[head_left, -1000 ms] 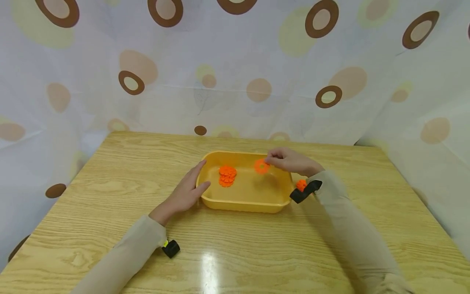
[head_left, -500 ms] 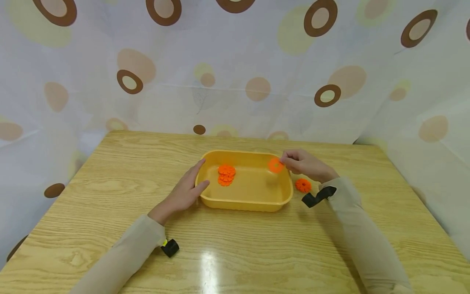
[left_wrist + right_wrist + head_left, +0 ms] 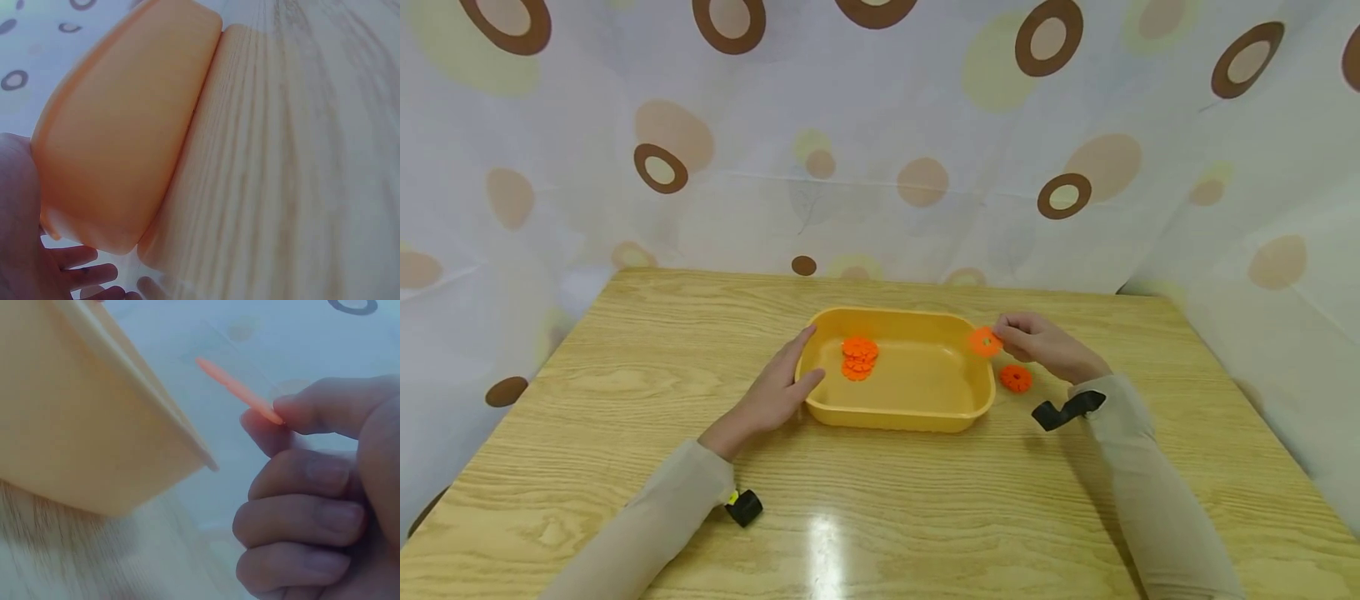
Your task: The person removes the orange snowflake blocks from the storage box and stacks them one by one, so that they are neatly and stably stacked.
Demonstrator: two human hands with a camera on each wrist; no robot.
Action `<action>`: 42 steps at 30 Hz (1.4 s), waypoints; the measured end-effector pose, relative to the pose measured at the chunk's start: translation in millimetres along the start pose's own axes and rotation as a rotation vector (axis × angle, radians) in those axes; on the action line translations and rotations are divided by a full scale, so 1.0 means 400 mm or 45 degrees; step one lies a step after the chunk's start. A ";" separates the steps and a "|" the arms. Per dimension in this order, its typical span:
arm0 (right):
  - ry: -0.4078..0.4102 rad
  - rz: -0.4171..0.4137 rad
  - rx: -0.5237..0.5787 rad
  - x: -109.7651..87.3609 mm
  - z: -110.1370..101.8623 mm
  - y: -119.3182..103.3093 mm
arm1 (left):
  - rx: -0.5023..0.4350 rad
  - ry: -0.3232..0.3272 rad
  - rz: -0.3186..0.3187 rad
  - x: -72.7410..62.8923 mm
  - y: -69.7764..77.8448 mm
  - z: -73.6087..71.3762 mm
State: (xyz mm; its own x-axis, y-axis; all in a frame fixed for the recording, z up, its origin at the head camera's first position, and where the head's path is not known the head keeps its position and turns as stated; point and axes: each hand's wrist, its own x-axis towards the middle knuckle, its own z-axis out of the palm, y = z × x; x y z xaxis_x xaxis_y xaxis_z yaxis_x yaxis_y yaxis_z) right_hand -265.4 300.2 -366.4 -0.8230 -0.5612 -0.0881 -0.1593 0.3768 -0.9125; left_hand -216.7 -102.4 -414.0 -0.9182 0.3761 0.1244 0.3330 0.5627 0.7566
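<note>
My left hand (image 3: 773, 390) rests against the left end of a yellow plastic tub (image 3: 895, 419), fingers extended along its outside and thumb at the rim. From the left wrist, the tub's outer wall (image 3: 119, 131) shows, with spread fingers beyond its end. Between thumb and index finger, my right hand (image 3: 1048, 346) pinches an orange interlocking disc (image 3: 985, 342) with a hole in its middle. That disc appears edge-on in the right wrist view, raised beside the tub's rim, the other fingers curled in. Several similar discs (image 3: 859, 358) lie overlapping in the tub's left part.
One more orange disc (image 3: 1016, 378) lies on the wooden table (image 3: 880, 517), just right of the tub and below the right hand. A patterned cloth (image 3: 880, 125) hangs behind the table and along its sides.
My right hand has moved to the right with the pinched disc, from over the tub to its right rim. The disc on the table is now uncovered. My left hand stays put.
</note>
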 end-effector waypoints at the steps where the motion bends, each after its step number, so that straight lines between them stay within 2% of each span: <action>1: 0.000 0.003 0.005 -0.005 -0.003 0.005 | 0.000 0.000 -0.002 0.000 0.000 0.000; 7: -0.011 0.011 0.005 -0.030 -0.029 0.030 | -0.001 0.009 0.004 0.001 -0.001 0.002; 14: 0.026 0.018 -0.024 -0.051 -0.053 0.043 | -0.002 0.004 0.022 0.001 0.003 0.000; 21: 0.022 0.062 -0.042 -0.055 -0.066 0.077 | -0.001 0.009 0.035 0.002 0.002 0.001; 30: -0.061 0.104 -0.080 -0.057 -0.087 0.133 | -0.009 0.003 0.032 0.001 -0.003 0.004; 42: 0.001 0.175 -0.202 -0.057 -0.078 0.152 | -0.012 -0.006 0.022 -0.001 -0.002 0.005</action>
State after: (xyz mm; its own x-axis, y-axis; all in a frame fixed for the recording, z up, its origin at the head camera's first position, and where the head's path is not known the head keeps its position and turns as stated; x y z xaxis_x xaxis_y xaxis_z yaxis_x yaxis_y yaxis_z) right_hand -273.1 358.8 -407.3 -0.8433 -0.4961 -0.2069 -0.1293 0.5609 -0.8178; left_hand -216.2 -101.7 -415.9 -0.9112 0.3893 0.1349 0.3472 0.5493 0.7601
